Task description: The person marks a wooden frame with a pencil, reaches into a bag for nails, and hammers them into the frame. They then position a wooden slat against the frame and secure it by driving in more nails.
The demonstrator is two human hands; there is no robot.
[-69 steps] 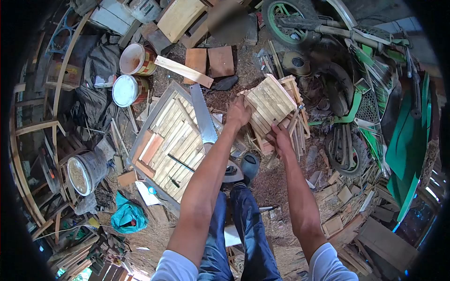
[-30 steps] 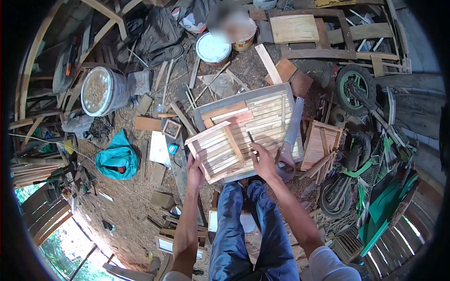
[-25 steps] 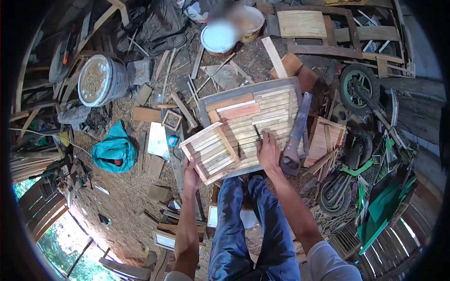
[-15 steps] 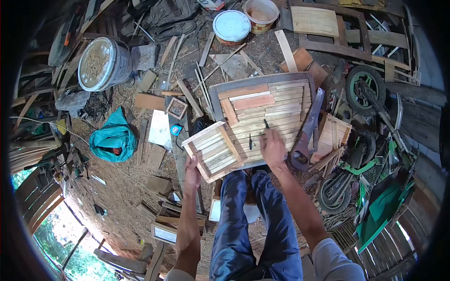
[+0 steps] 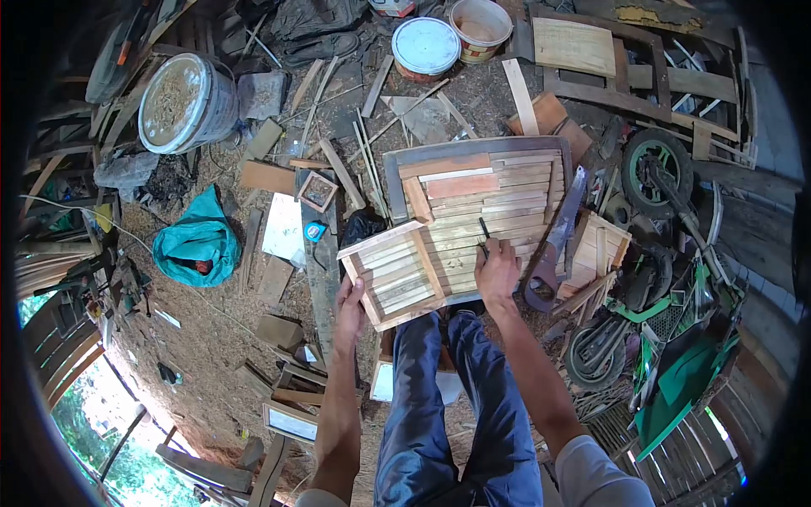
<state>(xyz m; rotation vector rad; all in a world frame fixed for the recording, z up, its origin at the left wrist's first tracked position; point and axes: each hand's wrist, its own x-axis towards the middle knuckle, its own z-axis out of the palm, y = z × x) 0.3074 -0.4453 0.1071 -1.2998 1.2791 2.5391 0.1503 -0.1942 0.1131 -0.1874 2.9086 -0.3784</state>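
Note:
My left hand [image 5: 349, 306] is closed on the left edge of a small wooden frame with slats [image 5: 390, 277]. The frame leans over the lower left of a larger slatted wooden panel [image 5: 517, 203], which lies across my knees. Above the panel, my right hand [image 5: 498, 272] has its fingers bent together around a slim dark tool [image 5: 483, 226] that sticks out past the fingertips; its exact kind is too small to make out. A handsaw [image 5: 557, 241] rests along the panel's right edge. Loose wood strips [image 5: 460, 186] lie on top of the panel.
A tape measure [image 5: 314, 231] and a small square frame [image 5: 318, 192] lie to the left. Beyond them are a teal sack [image 5: 199, 241] and a bucket of shavings [image 5: 182, 101]. A green motorbike [image 5: 676, 291] stands at the right. Wood offcuts litter the floor.
A short dark item that lay on the panel left of my right hand is gone from that spot. My right fingers have closed around a dark tool. The view has shifted slightly.

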